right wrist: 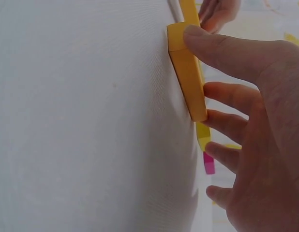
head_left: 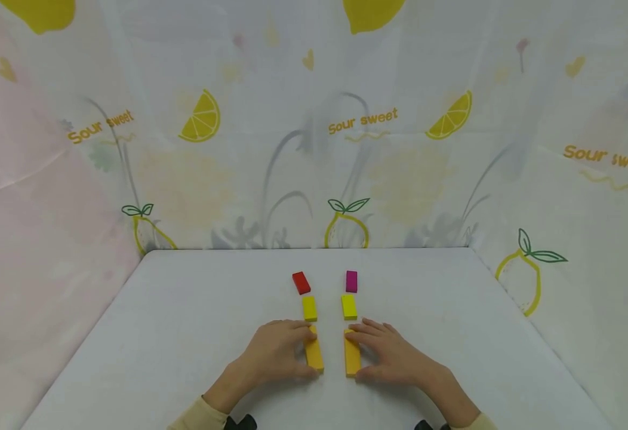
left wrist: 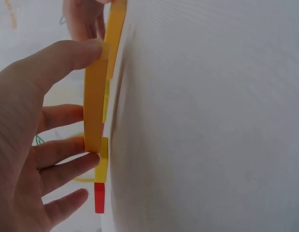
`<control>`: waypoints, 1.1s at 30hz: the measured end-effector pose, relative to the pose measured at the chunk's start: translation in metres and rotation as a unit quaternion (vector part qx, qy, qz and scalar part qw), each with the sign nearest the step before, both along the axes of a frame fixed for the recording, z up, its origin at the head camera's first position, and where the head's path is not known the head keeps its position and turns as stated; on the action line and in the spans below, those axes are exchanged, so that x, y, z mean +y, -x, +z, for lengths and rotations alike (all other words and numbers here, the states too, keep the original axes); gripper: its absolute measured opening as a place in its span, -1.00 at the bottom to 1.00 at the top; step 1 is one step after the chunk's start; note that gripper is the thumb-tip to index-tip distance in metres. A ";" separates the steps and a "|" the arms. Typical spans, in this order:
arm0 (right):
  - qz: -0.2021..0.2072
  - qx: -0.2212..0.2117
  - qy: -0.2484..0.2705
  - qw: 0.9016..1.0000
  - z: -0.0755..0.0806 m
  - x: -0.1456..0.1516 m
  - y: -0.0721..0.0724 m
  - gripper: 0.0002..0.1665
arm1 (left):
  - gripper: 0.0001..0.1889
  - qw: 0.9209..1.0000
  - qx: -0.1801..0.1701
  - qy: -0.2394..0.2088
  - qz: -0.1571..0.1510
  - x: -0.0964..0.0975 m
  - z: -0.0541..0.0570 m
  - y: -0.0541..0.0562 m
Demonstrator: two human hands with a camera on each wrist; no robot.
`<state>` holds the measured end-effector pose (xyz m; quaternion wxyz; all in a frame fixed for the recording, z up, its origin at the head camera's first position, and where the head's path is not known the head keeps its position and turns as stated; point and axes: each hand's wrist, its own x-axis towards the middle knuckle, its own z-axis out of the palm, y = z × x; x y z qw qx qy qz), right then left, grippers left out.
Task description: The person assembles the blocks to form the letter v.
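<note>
— On the left side of your white table [head_left: 185, 334], what do you hold?

— Your left hand [head_left: 277, 352] pinches the left orange block [head_left: 314, 355] by its near and far ends. Beyond it lie the left yellow block [head_left: 310, 309] and, a little turned, the red block [head_left: 301, 283].

— And toward the right?

— There your right hand [head_left: 393, 358] pinches the right orange block [head_left: 353, 358] in the same manner. Beyond this one lie the right yellow block [head_left: 348, 307] and the purple block [head_left: 351, 282].

— So how far are you?

— It seems that your four small blocks are already placed, in two rows. Your release of both orange blocks is not yet done.

— And around you?

— From left to right, you have a pinkish cloth [head_left: 40, 197], then a pale cloth [head_left: 271, 179] with printed lemons, behind the table and along its right side.
</note>
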<state>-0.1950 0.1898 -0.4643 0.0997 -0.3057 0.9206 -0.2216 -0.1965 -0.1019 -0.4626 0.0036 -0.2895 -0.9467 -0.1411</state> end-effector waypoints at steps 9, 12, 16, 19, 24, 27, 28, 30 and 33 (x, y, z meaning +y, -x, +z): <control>-0.002 -0.004 -0.003 1.000 0.001 0.000 -0.001 -0.10 | -0.40 1.000 0.010 0.001 0.020 0.007 0.002 -0.003; -0.003 -0.001 -0.005 1.000 0.001 0.000 0.000 -0.11 | -0.40 1.000 0.006 -0.004 0.026 0.010 0.002 -0.005; -0.002 0.003 -0.003 1.000 0.000 0.000 -0.001 -0.12 | -0.39 0.999 -0.003 -0.013 0.040 0.014 0.001 -0.010; -0.002 0.001 -0.003 1.000 -0.001 0.000 -0.001 -0.12 | -0.38 0.999 -0.003 -0.013 0.047 0.016 0.000 -0.013; -0.002 0.002 -0.007 1.000 -0.001 0.000 -0.001 -0.12 | -0.39 0.999 0.004 -0.013 0.048 0.019 0.002 -0.020; -0.001 0.006 -0.009 1.000 -0.001 0.000 -0.001 -0.12 | -0.40 0.999 0.006 -0.010 0.046 0.020 0.003 -0.023; 0.000 0.008 -0.008 1.000 -0.002 0.000 -0.001 -0.12 | -0.40 0.999 0.006 -0.008 0.046 0.021 0.004 -0.025; 0.002 0.013 -0.005 1.000 -0.002 0.001 -0.001 -0.13 | -0.41 0.999 0.008 -0.005 0.046 0.021 0.004 -0.027; 0.006 0.021 0.000 1.000 -0.003 0.001 -0.001 -0.14 | -0.43 0.999 0.022 -0.009 0.045 0.022 0.003 -0.031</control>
